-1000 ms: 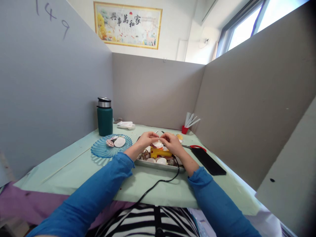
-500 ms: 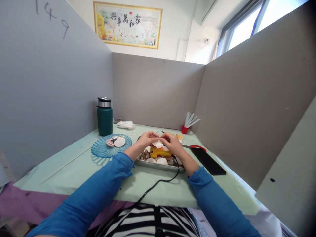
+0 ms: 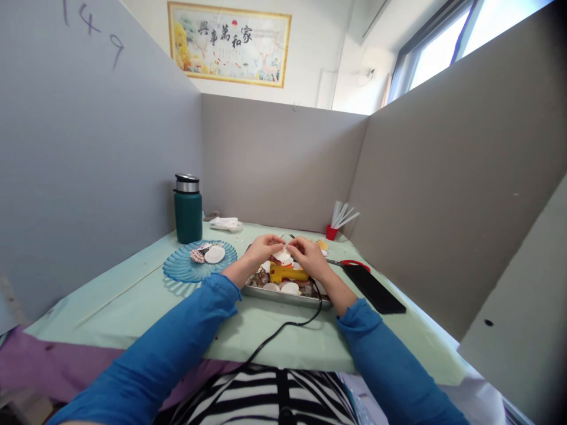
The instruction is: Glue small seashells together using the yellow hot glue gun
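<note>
Over the metal tray [image 3: 283,298], my left hand [image 3: 261,251] and my right hand [image 3: 309,255] meet fingertip to fingertip, both closed in a pinch. Whatever they grip is too small to make out. A white shell [image 3: 283,257] shows just under the fingertips; whether it is held or lies in the tray, I cannot tell. Below my hands a yellow glue gun [image 3: 287,274] rests across the tray, its black cord [image 3: 283,324] running toward me. Around it in the tray lie several shells, among them a pale shell [image 3: 290,288] at the front.
Left of the tray a blue glass plate [image 3: 177,267] carries several shells, with a green bottle [image 3: 188,215] behind it. To the right are a black phone [image 3: 374,289], red-handled scissors [image 3: 355,264] and a red cup [image 3: 332,232] of glue sticks. Grey partitions [image 3: 283,165] enclose the table.
Both hands keep their place over the tray, with barely a shift in the fingertips. Nothing else has visibly moved.
</note>
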{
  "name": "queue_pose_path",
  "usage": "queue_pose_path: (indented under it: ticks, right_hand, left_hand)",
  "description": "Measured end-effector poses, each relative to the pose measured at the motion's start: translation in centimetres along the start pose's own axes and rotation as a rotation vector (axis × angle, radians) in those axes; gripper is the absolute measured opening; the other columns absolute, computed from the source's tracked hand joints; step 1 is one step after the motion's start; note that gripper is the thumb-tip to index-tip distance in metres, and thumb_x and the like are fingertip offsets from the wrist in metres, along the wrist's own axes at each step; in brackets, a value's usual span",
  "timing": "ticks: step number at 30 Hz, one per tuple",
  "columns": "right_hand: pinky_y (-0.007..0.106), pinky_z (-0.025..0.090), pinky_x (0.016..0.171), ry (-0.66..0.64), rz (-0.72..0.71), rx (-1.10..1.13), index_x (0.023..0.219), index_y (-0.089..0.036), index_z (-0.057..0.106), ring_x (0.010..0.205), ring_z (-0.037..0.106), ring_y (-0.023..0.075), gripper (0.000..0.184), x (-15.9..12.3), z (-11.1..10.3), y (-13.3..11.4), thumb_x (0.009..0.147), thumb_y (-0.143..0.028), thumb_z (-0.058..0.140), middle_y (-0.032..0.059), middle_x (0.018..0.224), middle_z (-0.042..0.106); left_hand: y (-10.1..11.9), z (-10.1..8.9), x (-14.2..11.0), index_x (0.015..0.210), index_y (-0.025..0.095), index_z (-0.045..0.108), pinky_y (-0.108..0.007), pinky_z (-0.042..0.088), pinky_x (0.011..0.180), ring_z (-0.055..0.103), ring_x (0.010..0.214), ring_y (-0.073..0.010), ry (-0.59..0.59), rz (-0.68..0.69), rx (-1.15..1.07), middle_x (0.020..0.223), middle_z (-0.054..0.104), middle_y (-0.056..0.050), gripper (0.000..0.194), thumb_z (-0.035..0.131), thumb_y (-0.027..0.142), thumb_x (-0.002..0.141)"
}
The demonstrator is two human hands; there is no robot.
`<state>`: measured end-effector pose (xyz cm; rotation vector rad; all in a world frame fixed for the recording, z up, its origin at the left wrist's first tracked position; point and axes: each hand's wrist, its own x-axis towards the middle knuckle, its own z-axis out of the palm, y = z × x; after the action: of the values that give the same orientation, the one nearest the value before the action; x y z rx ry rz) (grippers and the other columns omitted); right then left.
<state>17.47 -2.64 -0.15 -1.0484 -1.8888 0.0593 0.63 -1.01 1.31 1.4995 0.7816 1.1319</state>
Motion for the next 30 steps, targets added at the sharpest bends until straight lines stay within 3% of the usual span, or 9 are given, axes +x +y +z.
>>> queue_pose_path:
  ticks: [10, 15, 30]
  right_hand:
    - [0.022, 0.035, 0.056, -0.013, -0.012, -0.048, 0.074, -0.018, 0.061, 0.058, 0.050, 0.0116, 0.022, -0.08, -0.14, -0.10, 0.085, -0.035, 0.052, -0.0014, 0.062, 0.059]
    - [0.023, 0.035, 0.057, 0.006, -0.006, -0.057, 0.074, -0.018, 0.062, 0.059, 0.050, 0.0125, 0.021, -0.01, -0.06, -0.02, 0.084, -0.035, 0.053, -0.0008, 0.062, 0.059]
    - [0.023, 0.038, 0.057, 0.017, -0.043, -0.045, 0.076, -0.019, 0.062, 0.062, 0.052, 0.0134, 0.020, -0.01, -0.11, -0.18, 0.083, -0.036, 0.055, 0.0016, 0.070, 0.063]
  left_hand:
    - [0.16, 0.00, -0.18, 0.086, 0.010, 0.062, -0.024, 0.053, 0.050, 0.055, 0.063, -0.0112, -0.011, 0.003, 0.040, 0.068, 0.056, -0.002, 0.020, 0.068, 0.021, 0.071]
    - [0.04, -0.07, -0.05, 0.090, 0.011, 0.062, -0.026, 0.053, 0.052, 0.059, 0.066, -0.0137, -0.017, -0.008, 0.007, 0.070, 0.060, -0.003, 0.029, 0.073, 0.025, 0.067]
    - [0.13, 0.08, -0.19, 0.084, 0.011, 0.061, -0.024, 0.052, 0.051, 0.058, 0.065, -0.0132, 0.007, 0.001, 0.031, 0.071, 0.061, -0.003, 0.031, 0.076, 0.029, 0.064]
